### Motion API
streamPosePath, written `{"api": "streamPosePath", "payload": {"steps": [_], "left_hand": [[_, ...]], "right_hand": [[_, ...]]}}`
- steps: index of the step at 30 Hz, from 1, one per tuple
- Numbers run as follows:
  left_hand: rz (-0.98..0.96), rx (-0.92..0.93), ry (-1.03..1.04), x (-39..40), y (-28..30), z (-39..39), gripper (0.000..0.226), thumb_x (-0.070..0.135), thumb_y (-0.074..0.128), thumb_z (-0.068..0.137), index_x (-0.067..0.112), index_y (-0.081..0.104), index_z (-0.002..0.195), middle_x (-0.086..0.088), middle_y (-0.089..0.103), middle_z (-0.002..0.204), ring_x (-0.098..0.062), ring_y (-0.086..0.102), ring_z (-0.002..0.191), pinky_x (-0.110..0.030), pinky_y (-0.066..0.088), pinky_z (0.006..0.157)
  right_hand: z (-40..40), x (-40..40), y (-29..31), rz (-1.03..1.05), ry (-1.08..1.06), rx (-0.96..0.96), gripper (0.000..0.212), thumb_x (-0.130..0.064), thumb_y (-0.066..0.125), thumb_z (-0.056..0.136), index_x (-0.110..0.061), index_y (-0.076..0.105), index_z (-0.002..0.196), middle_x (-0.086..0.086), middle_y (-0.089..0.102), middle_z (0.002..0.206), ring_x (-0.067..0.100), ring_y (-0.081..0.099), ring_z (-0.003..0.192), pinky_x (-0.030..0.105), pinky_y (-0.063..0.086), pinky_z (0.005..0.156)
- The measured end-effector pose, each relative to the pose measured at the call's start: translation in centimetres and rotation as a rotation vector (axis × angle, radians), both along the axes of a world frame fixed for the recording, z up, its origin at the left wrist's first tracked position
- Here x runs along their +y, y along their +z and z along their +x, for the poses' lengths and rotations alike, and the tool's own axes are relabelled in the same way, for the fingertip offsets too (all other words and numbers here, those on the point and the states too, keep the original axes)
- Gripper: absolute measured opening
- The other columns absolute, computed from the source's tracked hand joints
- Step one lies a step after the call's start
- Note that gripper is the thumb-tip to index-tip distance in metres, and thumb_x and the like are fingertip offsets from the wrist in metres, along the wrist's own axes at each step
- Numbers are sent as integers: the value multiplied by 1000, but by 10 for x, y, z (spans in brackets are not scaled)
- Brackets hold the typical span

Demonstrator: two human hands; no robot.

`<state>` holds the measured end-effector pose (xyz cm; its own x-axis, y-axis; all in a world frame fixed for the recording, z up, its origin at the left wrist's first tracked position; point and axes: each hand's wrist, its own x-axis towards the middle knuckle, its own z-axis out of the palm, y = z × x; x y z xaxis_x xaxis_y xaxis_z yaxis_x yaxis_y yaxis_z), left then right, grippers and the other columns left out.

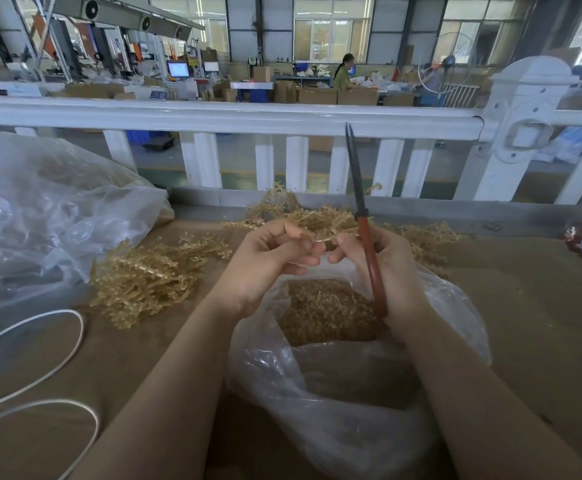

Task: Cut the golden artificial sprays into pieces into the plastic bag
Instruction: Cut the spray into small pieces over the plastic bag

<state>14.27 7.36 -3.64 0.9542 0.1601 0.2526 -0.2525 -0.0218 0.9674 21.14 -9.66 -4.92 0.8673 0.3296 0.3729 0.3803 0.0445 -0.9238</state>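
Both hands, left hand and right hand, pinch one spray crosswise (scissors upright in right).

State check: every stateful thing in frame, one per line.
left hand: pinches a golden spray stem
right hand: grips scissors, fingertips on the same stem
scissors: blades together, pointing up, not cutting
held spray: uncut, above the bag
plastic bag: mouth open, cut golden pieces inside
spray pile: loose on table, uncut
big clear bag: crumpled at left, contents unclear
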Motion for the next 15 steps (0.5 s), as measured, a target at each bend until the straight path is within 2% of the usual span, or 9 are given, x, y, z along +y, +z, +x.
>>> {"api": "streamPosePath", "payload": {"steps": [2, 4, 6, 8, 10, 12, 15], "left_hand": [[104, -16, -40, 0, 2, -3, 13, -9, 65, 85, 3, 65, 89, -6, 74, 85, -8, 67, 74, -18, 49, 65], [138, -48, -47, -1, 7, -6, 11, -5, 69, 83, 5, 65, 87, 1, 70, 77, -1, 61, 66, -11, 44, 61], [122, -91, 76, 1, 10, -6, 12, 4, 71, 83, 8, 60, 84, 0, 59, 73, -6, 52, 65, -15, 42, 66], [166, -144, 233, 2, 12, -6, 18, 5, 73, 84, 11, 56, 87, -11, 54, 82, -18, 48, 75, -28, 43, 72], [328, -198, 326, -1, 14, -7, 26, 9, 74, 84, 19, 55, 99, -12, 57, 103, -18, 52, 92, -32, 45, 81], [446, -263, 352, -5, 16, -8, 46, 19, 76, 81, 27, 47, 116, -2, 51, 125, -8, 50, 114, -16, 42, 91], [411, -280, 352, -7, 18, -6, 74, 22, 82, 79, 30, 33, 134, 6, 37, 143, -4, 38, 131, 1, 28, 95]], "right_hand": [[0, -2, 0, 31, 5, -6, 15, -19, 68, 95, -12, 72, 83, 2, 74, 74, 8, 66, 63, 13, 50, 67], [0, -3, 0, 67, 29, 0, 11, -11, 66, 96, -8, 70, 86, 3, 73, 71, 2, 59, 51, 10, 47, 57], [1, -4, 1, 74, 33, -4, 9, -6, 65, 94, -4, 70, 87, 3, 71, 68, -1, 57, 48, 6, 44, 54], [2, -5, 1, 41, 32, -15, 10, -5, 65, 93, -3, 71, 84, 2, 70, 67, -2, 58, 49, 5, 44, 54], [2, -4, 1, 0, 46, -26, 10, -7, 67, 91, -4, 71, 83, 0, 69, 65, -1, 59, 51, 4, 44, 57], [1, -3, 2, -44, 37, -48, 13, -8, 69, 88, -10, 71, 76, -2, 70, 65, 0, 63, 57, 4, 45, 62], [2, -3, 2, -76, 35, -51, 14, -9, 71, 86, -14, 70, 72, -2, 70, 65, 3, 68, 66, 3, 45, 65]]}}
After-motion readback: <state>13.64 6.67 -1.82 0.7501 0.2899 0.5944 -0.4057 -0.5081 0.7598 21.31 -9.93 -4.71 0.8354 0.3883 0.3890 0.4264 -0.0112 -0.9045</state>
